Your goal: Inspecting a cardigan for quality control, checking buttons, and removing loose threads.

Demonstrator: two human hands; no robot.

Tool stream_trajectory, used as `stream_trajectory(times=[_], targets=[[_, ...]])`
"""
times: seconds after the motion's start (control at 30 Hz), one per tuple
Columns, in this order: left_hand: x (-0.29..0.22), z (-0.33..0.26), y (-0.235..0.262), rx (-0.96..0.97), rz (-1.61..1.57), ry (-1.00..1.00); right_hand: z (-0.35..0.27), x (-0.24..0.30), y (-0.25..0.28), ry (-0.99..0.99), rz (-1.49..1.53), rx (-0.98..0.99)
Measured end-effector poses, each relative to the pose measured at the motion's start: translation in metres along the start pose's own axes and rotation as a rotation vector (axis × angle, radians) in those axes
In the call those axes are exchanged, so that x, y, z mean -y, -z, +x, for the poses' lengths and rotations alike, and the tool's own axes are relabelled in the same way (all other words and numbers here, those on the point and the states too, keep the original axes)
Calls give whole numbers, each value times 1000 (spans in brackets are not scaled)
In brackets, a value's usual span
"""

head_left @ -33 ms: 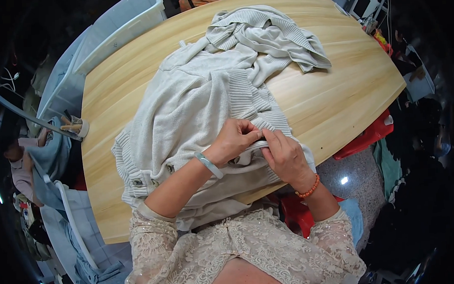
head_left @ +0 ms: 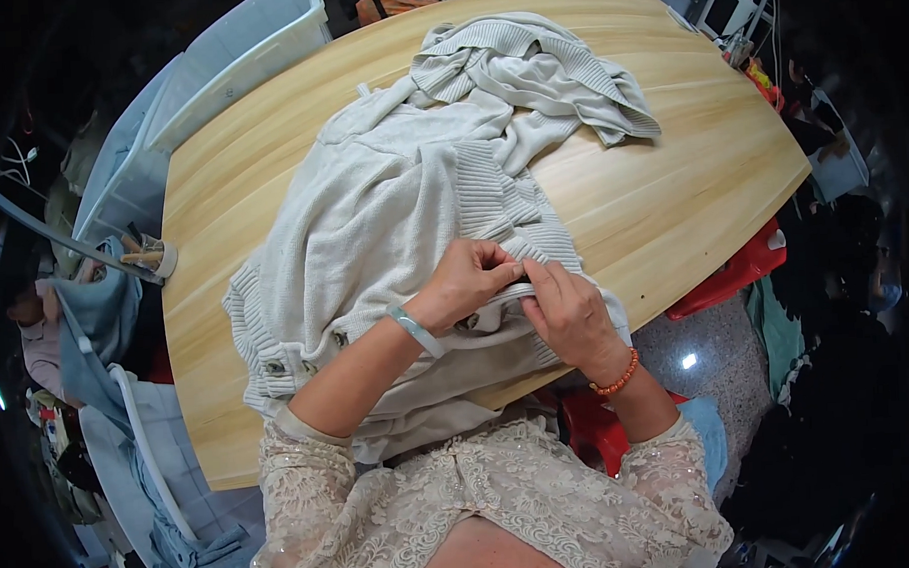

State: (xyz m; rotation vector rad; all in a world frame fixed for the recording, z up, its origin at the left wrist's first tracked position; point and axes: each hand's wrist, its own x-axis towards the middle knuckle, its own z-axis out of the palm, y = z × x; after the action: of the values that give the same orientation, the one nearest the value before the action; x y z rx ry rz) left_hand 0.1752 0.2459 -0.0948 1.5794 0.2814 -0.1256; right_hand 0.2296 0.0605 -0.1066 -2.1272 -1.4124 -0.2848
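A cream knitted cardigan (head_left: 392,216) lies spread and bunched on the oval wooden table (head_left: 691,176), its sleeves piled at the far side. Dark buttons (head_left: 341,338) show along its ribbed front band on the near left. My left hand (head_left: 469,278), with a pale green bangle on the wrist, pinches the ribbed band near the table's front edge. My right hand (head_left: 566,310), with an orange bead bracelet, grips the same band right beside it, fingertips touching the left hand's. What lies between the fingers is hidden.
Pale blue plastic crates (head_left: 236,51) stand beyond the table's far left. Blue garments (head_left: 95,307) hang at the left. A red plastic stool (head_left: 734,269) sits under the table's right edge on a speckled floor. A small white device (head_left: 730,9) sits at the far right.
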Motion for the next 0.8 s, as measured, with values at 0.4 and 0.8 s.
stream_trajectory(times=[0.4,0.8], targets=[[16,-33,6,-82,575,-447,5,-8,-4,-66,319,81],[17,-20,11,-71,343,-315,8,-21,-11,-45,489,18]])
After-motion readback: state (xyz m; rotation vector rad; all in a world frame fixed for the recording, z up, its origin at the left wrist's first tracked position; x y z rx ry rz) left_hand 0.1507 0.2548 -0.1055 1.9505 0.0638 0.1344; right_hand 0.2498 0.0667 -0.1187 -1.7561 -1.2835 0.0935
